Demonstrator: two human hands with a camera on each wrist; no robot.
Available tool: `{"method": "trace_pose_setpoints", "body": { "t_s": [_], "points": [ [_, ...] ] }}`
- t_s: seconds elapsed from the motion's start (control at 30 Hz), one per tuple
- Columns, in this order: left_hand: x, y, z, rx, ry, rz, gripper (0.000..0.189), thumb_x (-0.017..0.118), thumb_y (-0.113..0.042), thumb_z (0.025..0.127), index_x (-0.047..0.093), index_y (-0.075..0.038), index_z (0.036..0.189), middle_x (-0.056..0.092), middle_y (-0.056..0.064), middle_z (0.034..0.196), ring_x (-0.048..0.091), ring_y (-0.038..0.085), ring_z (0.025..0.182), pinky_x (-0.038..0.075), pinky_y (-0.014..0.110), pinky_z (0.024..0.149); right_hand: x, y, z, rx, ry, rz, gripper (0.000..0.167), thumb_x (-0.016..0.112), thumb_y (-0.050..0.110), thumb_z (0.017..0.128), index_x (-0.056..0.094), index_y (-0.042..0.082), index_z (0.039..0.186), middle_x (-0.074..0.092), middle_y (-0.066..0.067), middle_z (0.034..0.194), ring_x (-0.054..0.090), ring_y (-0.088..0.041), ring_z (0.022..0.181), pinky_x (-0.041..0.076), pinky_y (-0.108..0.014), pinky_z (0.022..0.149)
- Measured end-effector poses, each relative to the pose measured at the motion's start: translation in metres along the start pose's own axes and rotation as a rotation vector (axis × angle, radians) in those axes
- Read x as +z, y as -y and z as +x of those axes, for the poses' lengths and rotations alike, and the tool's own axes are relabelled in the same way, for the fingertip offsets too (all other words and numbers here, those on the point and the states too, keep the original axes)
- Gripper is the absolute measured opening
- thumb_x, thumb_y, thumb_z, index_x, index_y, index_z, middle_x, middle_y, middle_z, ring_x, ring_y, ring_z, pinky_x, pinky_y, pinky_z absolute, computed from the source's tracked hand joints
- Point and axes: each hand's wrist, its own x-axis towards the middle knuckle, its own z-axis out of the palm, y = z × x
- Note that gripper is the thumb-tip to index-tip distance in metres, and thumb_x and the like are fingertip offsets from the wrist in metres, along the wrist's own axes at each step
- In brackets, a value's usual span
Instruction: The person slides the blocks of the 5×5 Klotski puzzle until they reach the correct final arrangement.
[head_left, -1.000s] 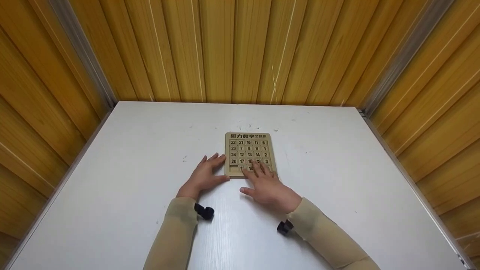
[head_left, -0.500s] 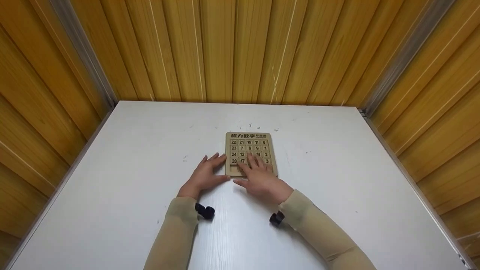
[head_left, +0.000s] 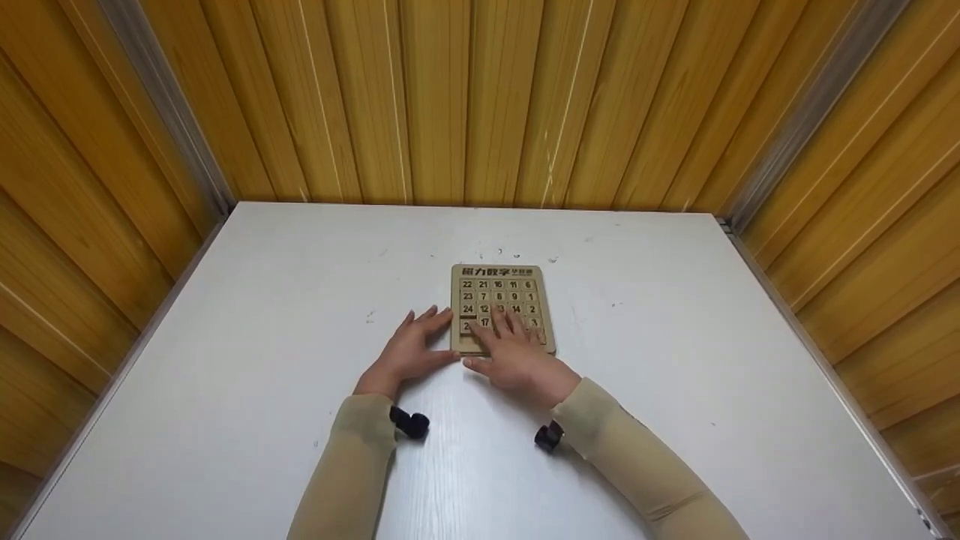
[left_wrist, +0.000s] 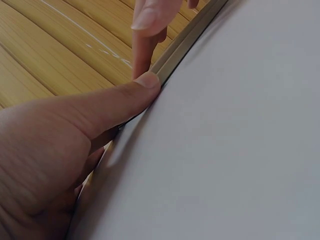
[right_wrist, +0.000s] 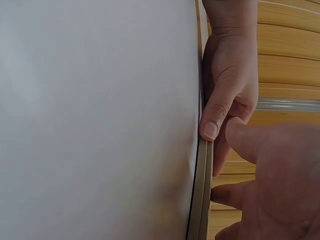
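Note:
A wooden number sliding puzzle (head_left: pixel 495 271) lies flat on the white table, with rows of numbered tiles in its frame. My left hand (head_left: pixel 409 349) steadies its near left corner. The fingers touch the left side and the thumb (left_wrist: pixel 147 80) presses the near edge, all fairly straight. Over the lower tiles spreads my right hand (head_left: pixel 521 367), its index fingertip on a tile (head_left: pixel 466 326) in the left column whose number is partly covered. That tile sits between two slots, with a dark gap above it. Several bottom-row tiles are hidden under the right hand.
The white table (head_left: pixel 262 315) surrounds the puzzle. Yellow wood-look panels (head_left: pixel 465 105) rise behind and at both sides. A small black camera (head_left: pixel 411 424) sits on the left wrist and another black camera (head_left: pixel 549 436) on the right.
My right hand has moved left across the puzzle, its index finger reaching the left column. The tile 20 there has slid partway toward me. The left hand stays put.

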Motion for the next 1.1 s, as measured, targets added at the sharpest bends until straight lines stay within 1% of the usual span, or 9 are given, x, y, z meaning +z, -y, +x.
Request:
{"method": "trace_pose_setpoints", "body": {
  "t_s": [0.17, 0.33, 0.47, 0.57, 0.6, 0.73, 0.83, 0.93, 1.1],
  "points": [
    [0.001, 0.001, 0.000, -0.002, 0.002, -0.003, 0.081, 0.085, -0.032, 0.084, 0.048, -0.015, 0.154, 0.045, 0.008, 0.162, 0.030, 0.025, 0.158, 0.005, 0.045, 0.136, 0.002, 0.002, -0.006, -0.008, 0.001, -0.017, 0.077, 0.045, 0.066, 0.101, 0.019, 0.032, 0.165, -0.009, -0.008, 0.175, -0.009, -0.039, 0.161, 0.001, -0.069, 0.129],
    [0.001, 0.001, 0.000, -0.010, -0.004, -0.004, 0.081, 0.085, -0.033, 0.084, 0.048, -0.015, 0.154, 0.045, 0.006, 0.161, 0.029, 0.025, 0.158, 0.006, 0.046, 0.136, 0.005, 0.004, -0.011, -0.021, -0.001, -0.038, 0.078, 0.047, 0.065, 0.101, 0.020, 0.031, 0.165, -0.008, -0.008, 0.175, -0.005, -0.040, 0.161, 0.003, -0.069, 0.129],
    [-0.001, -0.001, -0.002, -0.057, 0.001, -0.016, 0.081, 0.084, -0.036, 0.084, 0.048, -0.019, 0.155, 0.042, 0.003, 0.164, 0.023, 0.028, 0.160, 0.008, 0.051, 0.135, 0.004, 0.006, -0.014, -0.018, 0.012, -0.057, 0.077, 0.046, 0.064, 0.102, 0.021, 0.029, 0.165, -0.005, -0.010, 0.175, -0.003, -0.041, 0.161, 0.005, -0.070, 0.128],
    [-0.001, -0.003, -0.003, -0.082, 0.007, -0.022, 0.080, 0.084, -0.037, 0.084, 0.048, -0.021, 0.155, 0.039, 0.004, 0.166, 0.019, 0.031, 0.161, 0.009, 0.052, 0.135, 0.000, 0.008, -0.016, -0.004, 0.027, -0.037, 0.077, 0.044, 0.066, 0.102, 0.022, 0.030, 0.165, -0.004, -0.009, 0.176, -0.005, -0.037, 0.162, 0.005, -0.069, 0.129],
    [-0.001, -0.003, -0.003, -0.082, 0.007, -0.021, 0.080, 0.084, -0.036, 0.085, 0.048, -0.021, 0.155, 0.039, 0.005, 0.166, 0.019, 0.031, 0.161, 0.009, 0.052, 0.135, -0.001, 0.008, -0.015, -0.001, 0.028, -0.024, 0.077, 0.044, 0.066, 0.101, 0.021, 0.030, 0.165, -0.005, -0.008, 0.176, -0.006, -0.037, 0.162, 0.005, -0.068, 0.129],
    [-0.001, -0.004, -0.002, -0.061, 0.000, -0.019, 0.081, 0.085, -0.036, 0.084, 0.048, -0.018, 0.154, 0.041, 0.006, 0.164, 0.023, 0.029, 0.160, 0.009, 0.051, 0.135, -0.007, 0.008, -0.009, -0.001, 0.011, 0.030, 0.078, 0.044, 0.067, 0.101, 0.019, 0.031, 0.166, -0.008, -0.006, 0.175, -0.009, -0.035, 0.162, 0.003, -0.068, 0.130],
    [-0.001, -0.004, -0.002, -0.046, -0.002, -0.011, 0.083, 0.084, -0.042, 0.084, 0.047, -0.018, 0.155, 0.043, 0.003, 0.163, 0.025, 0.026, 0.160, 0.008, 0.049, 0.135, -0.009, 0.006, 0.001, -0.004, -0.011, 0.044, 0.080, 0.044, 0.067, 0.101, 0.020, 0.029, 0.166, -0.009, -0.008, 0.175, -0.009, -0.037, 0.162, 0.002, -0.068, 0.129],
    [0.000, -0.002, -0.001, -0.030, -0.002, -0.007, 0.084, 0.083, -0.044, 0.085, 0.046, -0.016, 0.155, 0.045, 0.002, 0.162, 0.026, 0.025, 0.159, 0.007, 0.048, 0.135, -0.008, 0.004, 0.011, 0.001, -0.033, 0.049, 0.082, 0.046, 0.068, 0.100, 0.019, 0.026, 0.166, -0.010, -0.012, 0.174, -0.009, -0.039, 0.161, 0.001, -0.067, 0.130],
    [0.000, 0.000, -0.001, -0.042, 0.005, -0.012, 0.081, 0.083, -0.038, 0.086, 0.046, -0.017, 0.155, 0.042, 0.004, 0.163, 0.024, 0.026, 0.160, 0.007, 0.049, 0.135, -0.008, 0.002, 0.025, 0.020, -0.047, 0.058, 0.084, 0.049, 0.065, 0.100, 0.016, 0.025, 0.166, -0.014, -0.014, 0.173, -0.011, -0.040, 0.161, 0.004, -0.066, 0.129]
  ]
}}
